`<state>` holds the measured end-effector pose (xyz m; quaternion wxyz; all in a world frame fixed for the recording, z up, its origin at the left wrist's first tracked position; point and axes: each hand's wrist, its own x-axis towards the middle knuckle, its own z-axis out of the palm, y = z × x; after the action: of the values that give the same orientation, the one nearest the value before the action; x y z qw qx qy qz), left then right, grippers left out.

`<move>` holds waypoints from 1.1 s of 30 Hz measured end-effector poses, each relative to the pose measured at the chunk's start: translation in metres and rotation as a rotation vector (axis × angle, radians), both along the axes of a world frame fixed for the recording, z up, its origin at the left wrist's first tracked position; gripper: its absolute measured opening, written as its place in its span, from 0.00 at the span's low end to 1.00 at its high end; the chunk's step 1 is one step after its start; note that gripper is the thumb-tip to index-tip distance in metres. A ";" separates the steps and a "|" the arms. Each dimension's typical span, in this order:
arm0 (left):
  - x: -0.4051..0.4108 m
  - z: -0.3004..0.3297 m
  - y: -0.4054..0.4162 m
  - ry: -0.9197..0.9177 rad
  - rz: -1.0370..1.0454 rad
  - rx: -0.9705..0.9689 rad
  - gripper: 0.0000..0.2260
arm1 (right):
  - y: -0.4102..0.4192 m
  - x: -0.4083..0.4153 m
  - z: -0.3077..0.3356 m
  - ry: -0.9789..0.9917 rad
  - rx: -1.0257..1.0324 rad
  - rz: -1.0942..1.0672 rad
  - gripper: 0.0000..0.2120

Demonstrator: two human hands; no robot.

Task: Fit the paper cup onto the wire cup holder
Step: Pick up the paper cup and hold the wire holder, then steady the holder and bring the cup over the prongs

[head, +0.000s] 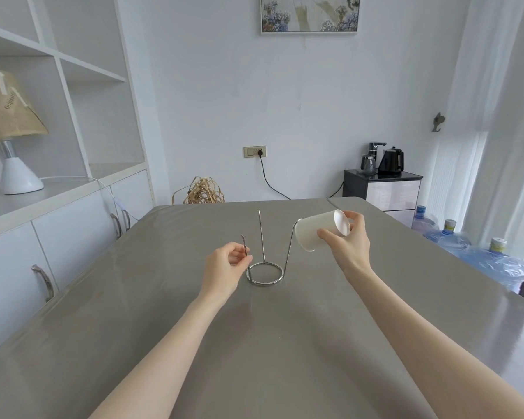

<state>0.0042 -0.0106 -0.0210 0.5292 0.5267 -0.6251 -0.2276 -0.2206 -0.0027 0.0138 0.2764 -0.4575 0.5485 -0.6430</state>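
Head view: right hand (347, 240) grips the cup (318, 232), tilted, mouth just over the holder's (265, 272) right prong tip. Left hand (224, 267) pinches the left prong, left of the ring base. Likely risk: the 3 splayed prongs miss the mouth, or a tight squeeze dents it. Thin white paper, tapered; smooth steel wire on a glossy grey table (254, 343).

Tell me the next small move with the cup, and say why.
Probably ease the paper cup further down over the right-hand prong of the wire cup holder. The right hand holds the cup tipped, mouth facing that prong's tip, which sits at the rim. The left hand pinches the left prong, steadying the holder on the table.
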 end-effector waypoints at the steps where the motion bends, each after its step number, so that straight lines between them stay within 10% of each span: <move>1: 0.000 -0.002 0.000 -0.002 -0.009 0.005 0.02 | 0.000 0.000 0.001 -0.008 -0.010 -0.002 0.23; 19: 0.005 -0.036 -0.009 -0.316 -0.072 0.275 0.39 | -0.002 0.006 0.012 -0.046 -0.133 -0.096 0.27; 33: -0.006 -0.040 -0.022 -0.315 -0.057 0.294 0.41 | -0.008 0.017 0.015 -0.042 -0.150 -0.016 0.26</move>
<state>-0.0022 -0.0327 -0.0606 0.3360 0.6095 -0.6746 -0.2459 -0.2034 -0.0109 0.0285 0.2476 -0.4587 0.4964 -0.6941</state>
